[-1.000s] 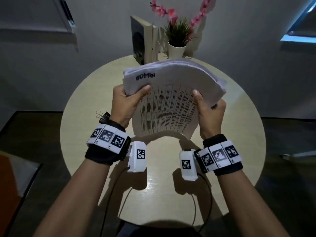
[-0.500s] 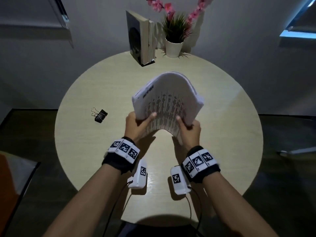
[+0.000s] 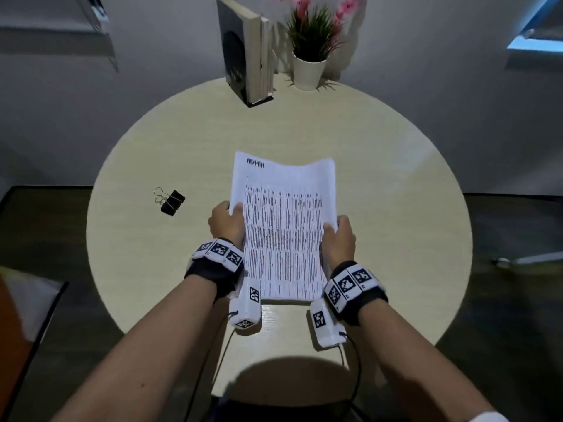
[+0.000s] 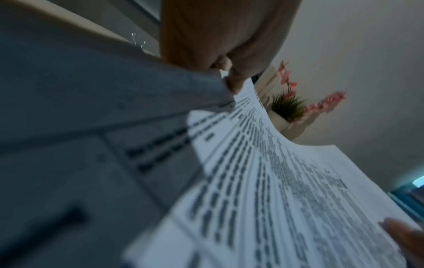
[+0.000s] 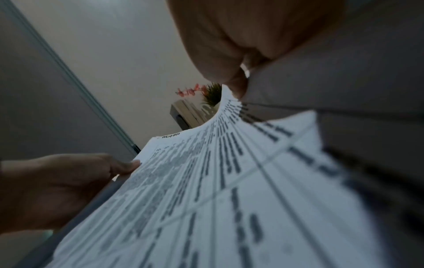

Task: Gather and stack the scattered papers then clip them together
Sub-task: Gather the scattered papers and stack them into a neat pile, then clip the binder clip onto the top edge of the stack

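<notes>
A stack of white printed papers point(image 3: 283, 229), headed with a handwritten word and filled with table columns, lies lengthwise near the middle of the round table point(image 3: 396, 190). My left hand point(image 3: 227, 222) grips its left edge with the thumb on top. My right hand point(image 3: 338, 236) grips the right edge the same way. Both wrist views show the printed sheet point(image 4: 286, 190) point(image 5: 206, 181) close up, with a thumb pressed on its edge. A black binder clip point(image 3: 172, 202) with silver handles lies on the table, left of the papers and apart from both hands.
At the table's far edge stand upright books point(image 3: 246, 56) and a white pot with a pink-flowered plant point(image 3: 309, 56). Cables run from the wrist cameras over the near table edge. Dark floor surrounds the table.
The papers were held up and arched above the table a second ago. Both hands have lowered them and drawn them nearer, and the stack now lies flattened toward the tabletop.
</notes>
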`<action>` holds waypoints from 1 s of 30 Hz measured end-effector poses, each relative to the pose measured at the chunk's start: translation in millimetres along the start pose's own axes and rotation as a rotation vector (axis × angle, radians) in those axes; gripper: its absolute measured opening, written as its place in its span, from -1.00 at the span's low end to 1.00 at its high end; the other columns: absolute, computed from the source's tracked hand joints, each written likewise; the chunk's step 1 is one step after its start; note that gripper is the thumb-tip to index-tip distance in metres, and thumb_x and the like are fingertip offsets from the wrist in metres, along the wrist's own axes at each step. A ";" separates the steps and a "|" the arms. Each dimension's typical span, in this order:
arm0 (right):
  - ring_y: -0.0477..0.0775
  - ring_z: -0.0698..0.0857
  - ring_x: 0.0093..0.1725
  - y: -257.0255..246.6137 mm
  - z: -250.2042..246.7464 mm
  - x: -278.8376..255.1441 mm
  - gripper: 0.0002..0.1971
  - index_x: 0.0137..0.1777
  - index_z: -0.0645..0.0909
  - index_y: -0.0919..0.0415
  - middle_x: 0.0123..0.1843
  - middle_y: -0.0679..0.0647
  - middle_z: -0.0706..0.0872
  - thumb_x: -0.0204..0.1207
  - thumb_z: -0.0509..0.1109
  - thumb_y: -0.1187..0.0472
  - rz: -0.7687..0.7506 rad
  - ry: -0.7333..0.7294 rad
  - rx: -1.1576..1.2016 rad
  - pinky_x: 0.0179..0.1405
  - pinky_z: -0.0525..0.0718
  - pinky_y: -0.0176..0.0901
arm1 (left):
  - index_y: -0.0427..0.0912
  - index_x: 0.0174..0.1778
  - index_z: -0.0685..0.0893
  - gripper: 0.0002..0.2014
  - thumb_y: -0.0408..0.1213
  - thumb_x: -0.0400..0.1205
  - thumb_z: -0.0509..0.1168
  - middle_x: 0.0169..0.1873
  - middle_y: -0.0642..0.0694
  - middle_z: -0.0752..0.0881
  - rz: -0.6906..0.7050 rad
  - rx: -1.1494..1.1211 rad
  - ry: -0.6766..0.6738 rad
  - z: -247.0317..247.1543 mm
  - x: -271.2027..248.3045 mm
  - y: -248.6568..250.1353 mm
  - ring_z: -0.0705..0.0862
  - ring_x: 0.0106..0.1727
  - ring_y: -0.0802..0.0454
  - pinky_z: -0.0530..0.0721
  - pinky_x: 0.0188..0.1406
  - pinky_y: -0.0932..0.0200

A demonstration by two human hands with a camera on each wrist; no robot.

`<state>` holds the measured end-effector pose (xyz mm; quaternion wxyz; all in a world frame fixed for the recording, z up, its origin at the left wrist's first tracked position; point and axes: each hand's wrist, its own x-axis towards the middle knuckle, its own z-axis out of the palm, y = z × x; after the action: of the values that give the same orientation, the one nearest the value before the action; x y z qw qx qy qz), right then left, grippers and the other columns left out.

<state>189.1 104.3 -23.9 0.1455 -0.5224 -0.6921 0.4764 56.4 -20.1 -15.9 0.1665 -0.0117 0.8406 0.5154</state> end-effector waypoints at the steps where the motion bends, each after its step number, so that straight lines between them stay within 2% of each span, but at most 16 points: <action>1: 0.20 0.54 -0.08 4.9 3.4 1.6 -0.76 0.20 0.44 0.40 0.02 0.30 0.59 0.64 0.08 0.29 0.028 -0.014 -0.047 -0.16 0.46 -0.09 | -0.45 0.03 0.66 -0.69 -0.27 0.69 0.12 -0.09 -0.41 0.67 -0.010 0.038 -0.009 3.0 2.7 -7.2 0.61 0.11 -0.37 0.54 -0.05 -0.10; 3: 0.27 0.56 -0.01 12.6 8.4 4.1 -0.72 0.23 0.47 0.44 0.04 0.31 0.58 0.64 0.04 0.36 0.055 -0.049 -0.168 -0.13 0.42 -0.07 | -0.46 -0.02 0.65 -0.69 -0.33 0.71 0.05 -0.05 -0.49 0.67 -0.030 0.085 -0.024 9.3 6.6 -20.9 0.57 0.21 -0.43 0.50 -0.06 -0.09; 5: 0.33 0.57 0.15 18.6 10.3 4.9 -0.69 0.28 0.46 0.45 0.22 0.36 0.54 0.61 0.03 0.44 0.071 -0.080 -0.279 -0.06 0.43 -0.07 | -0.51 0.02 0.64 -0.69 -0.39 0.70 0.03 -0.01 -0.56 0.67 -0.048 0.146 -0.027 15.0 11.0 -34.0 0.59 0.18 -0.47 0.49 -0.11 -0.05; 7: 0.34 0.52 0.24 20.7 11.0 4.1 -0.68 0.29 0.43 0.45 0.32 0.36 0.43 0.57 0.06 0.49 0.089 -0.090 -0.349 0.10 0.50 0.00 | -0.48 0.27 0.59 -0.66 -0.42 0.69 0.05 0.15 -0.58 0.63 -0.050 0.222 -0.036 18.4 13.0 -42.0 0.61 0.16 -0.49 0.60 0.11 -0.18; 8: 0.35 0.49 0.27 21.3 11.4 4.1 -0.69 0.28 0.44 0.45 0.33 0.36 0.40 0.55 0.09 0.50 0.092 -0.089 -0.388 0.20 0.51 0.05 | -0.47 0.33 0.56 -0.65 -0.43 0.68 0.06 0.18 -0.59 0.60 -0.046 0.246 -0.043 20.1 14.1 -46.0 0.62 0.16 -0.50 0.60 0.21 -0.21; 12: 0.32 0.33 0.39 10.1 9.8 4.8 -0.61 0.34 0.34 0.39 0.41 0.32 0.32 0.51 0.20 0.39 0.148 -0.027 -0.511 0.36 0.39 0.18 | -0.52 0.40 0.45 -0.59 -0.39 0.67 0.12 0.27 -0.60 0.52 -0.081 0.217 -0.079 20.7 15.9 -48.1 0.55 0.28 -0.53 0.49 0.37 -0.24; 14: 0.31 0.26 0.43 -6.1 8.7 5.3 -0.52 0.42 0.25 0.33 0.46 0.28 0.26 0.49 0.22 0.36 0.071 0.052 -0.502 0.38 0.33 0.20 | -0.60 0.37 0.40 -0.54 -0.31 0.65 0.17 0.33 -0.63 0.43 -0.064 0.225 -0.046 12.3 19.2 -40.5 0.48 0.36 -0.53 0.45 0.38 -0.25; 16: 0.28 0.25 0.46 -27.6 10.8 8.2 -0.46 0.47 0.22 0.27 0.51 0.24 0.25 0.48 0.23 0.34 -0.077 0.093 -0.482 0.38 0.33 0.17 | -0.47 0.45 0.36 -0.48 -0.25 0.63 0.23 0.44 -0.47 0.33 -0.067 0.226 0.078 -5.2 28.7 -29.2 0.34 0.47 -0.41 0.37 0.43 -0.21; 18: 0.27 0.30 0.47 -48.6 20.1 13.8 -0.48 0.50 0.24 0.26 0.52 0.24 0.30 0.52 0.19 0.32 -0.228 -0.002 -0.523 0.39 0.35 0.16 | -0.33 0.51 0.29 -0.40 -0.23 0.59 0.30 0.50 -0.36 0.24 -0.067 0.209 0.248 -28.8 45.6 -19.6 0.24 0.52 -0.32 0.32 0.44 -0.22; 21: 0.26 0.37 0.46 -63.5 48.8 23.0 -0.54 0.50 0.31 0.24 0.50 0.25 0.39 0.60 0.14 0.25 -0.414 -0.325 -0.690 0.37 0.40 0.17 | -0.29 0.55 0.18 -0.25 -0.21 0.51 0.39 0.51 -0.36 0.20 -0.170 0.175 0.400 -64.2 78.4 -16.7 0.23 0.49 -0.34 0.33 0.41 -0.24; 23: 0.27 0.34 0.48 -63.6 67.4 28.0 -0.56 0.45 0.33 0.20 0.49 0.21 0.37 0.58 0.18 0.20 -0.486 -0.485 -0.825 0.33 0.42 0.17 | -0.25 0.57 0.15 -0.18 -0.14 0.48 0.42 0.53 -0.38 0.16 -0.325 0.220 0.357 -82.1 95.8 -23.6 0.22 0.50 -0.36 0.30 0.43 -0.25; 25: 0.28 0.26 0.51 -59.9 80.0 32.8 -0.51 0.46 0.28 0.12 0.53 0.17 0.27 0.55 0.24 0.13 -0.509 -0.576 -0.947 0.31 0.42 0.22 | -0.17 0.55 0.24 -0.23 -0.04 0.48 0.40 0.53 -0.38 0.16 -0.389 0.322 0.228 -90.8 105.0 -33.2 0.25 0.49 -0.42 0.28 0.45 -0.29; 27: 0.25 0.11 0.59 -54.0 86.6 36.7 -0.41 0.55 0.16 0.01 0.64 0.10 0.09 0.54 0.26 0.05 -0.470 -0.632 -1.001 0.42 0.32 0.32 | -0.09 0.45 0.45 -0.44 -0.09 0.53 0.36 0.48 -0.34 0.23 -0.338 0.374 0.174 -91.5 111.2 -40.7 0.27 0.46 -0.39 0.31 0.44 -0.25; 30: 0.24 0.03 0.62 -50.4 90.7 38.9 -0.37 0.57 0.11 -0.04 0.67 0.05 0.03 0.54 0.25 -0.01 -0.464 -0.630 -1.041 0.45 0.27 0.36 | -0.20 0.29 0.65 -0.66 -0.25 0.59 0.32 0.47 -0.29 0.34 -0.236 0.340 0.218 -85.1 117.0 -44.5 0.29 0.47 -0.31 0.36 0.44 -0.20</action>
<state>80.2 91.8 -40.3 -0.2374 -0.1969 -0.9368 0.1654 -68.3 -97.2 -53.3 0.1333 -0.1374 0.9211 0.3389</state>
